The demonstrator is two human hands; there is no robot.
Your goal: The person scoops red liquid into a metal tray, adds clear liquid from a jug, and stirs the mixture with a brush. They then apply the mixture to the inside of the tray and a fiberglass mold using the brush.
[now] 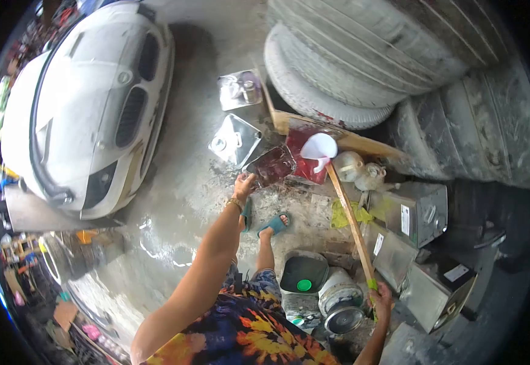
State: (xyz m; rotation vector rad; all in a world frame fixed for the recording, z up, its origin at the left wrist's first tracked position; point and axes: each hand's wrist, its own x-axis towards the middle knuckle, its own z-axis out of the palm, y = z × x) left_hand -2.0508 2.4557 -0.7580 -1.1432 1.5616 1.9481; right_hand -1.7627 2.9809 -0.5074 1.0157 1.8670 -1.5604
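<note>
My left hand (245, 184) is closed on the near corner of an open square tin (270, 166) with dark red insides. In my right hand (381, 299) is the lower end of a long wooden-handled dipper (319, 148), its handle wrapped in yellow-green near my fingers. The dipper's white plastic cup, smeared with pink, hangs at the far end over a red-stained open container (308, 165) beside the tin. A closed metal can (235, 140) with a round cap stands just beyond the tin. Another metal can (240, 89) sits behind that one.
A dusty white car front (103, 103) fills the left. Large tires (338, 73) are stacked at upper right, behind a wooden board (368, 143). Clear plastic jugs (349, 165), several metal cans (426, 210) and lidded buckets (304, 274) line the right. The concrete floor (161, 225) looks wet.
</note>
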